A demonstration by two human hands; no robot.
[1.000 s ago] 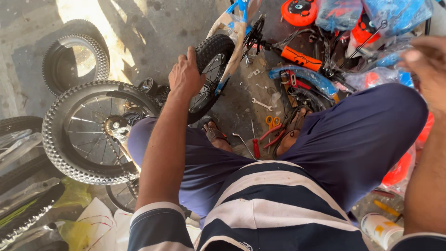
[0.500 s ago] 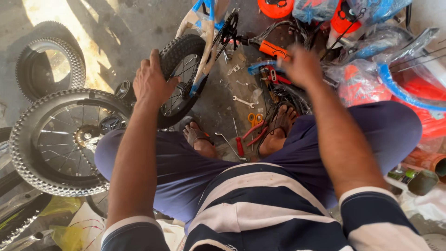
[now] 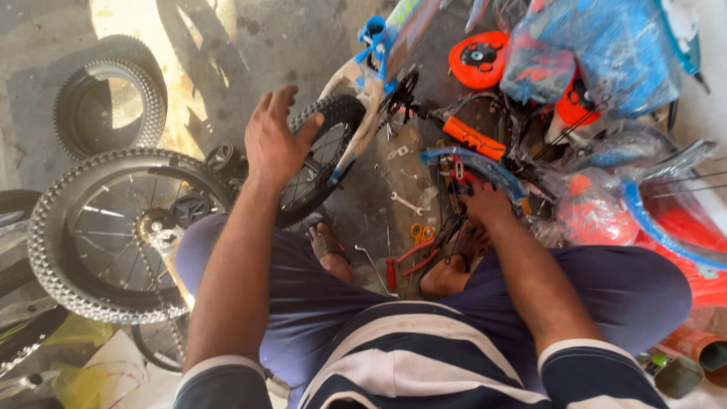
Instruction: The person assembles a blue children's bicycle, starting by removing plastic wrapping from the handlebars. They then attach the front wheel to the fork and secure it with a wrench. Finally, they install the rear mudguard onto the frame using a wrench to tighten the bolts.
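Observation:
My left hand (image 3: 274,142) lies on top of the black knobby tyre of a small spoked wheel (image 3: 333,117), thumb hooked over the tread. That wheel sits in a blue and white bicycle frame (image 3: 379,76). My right hand (image 3: 488,206) reaches down just below a curved blue mudguard (image 3: 473,163), among cables and tools. Its fingertips are hidden, so I cannot tell whether it holds anything. An orange bar-shaped part (image 3: 473,138) lies just above the mudguard.
A larger spoked wheel (image 3: 113,235) leans by my left knee, and a loose tyre (image 3: 110,98) lies beyond it. A spanner (image 3: 407,203), orange scissors (image 3: 420,231) and red-handled pliers (image 3: 413,256) lie between my sandalled feet. Plastic-wrapped bicycle parts (image 3: 598,57) crowd the right.
My right hand has come down from the upper right to the spot below the blue mudguard. My left hand has stayed on the small wheel's tyre. The view has shifted a little.

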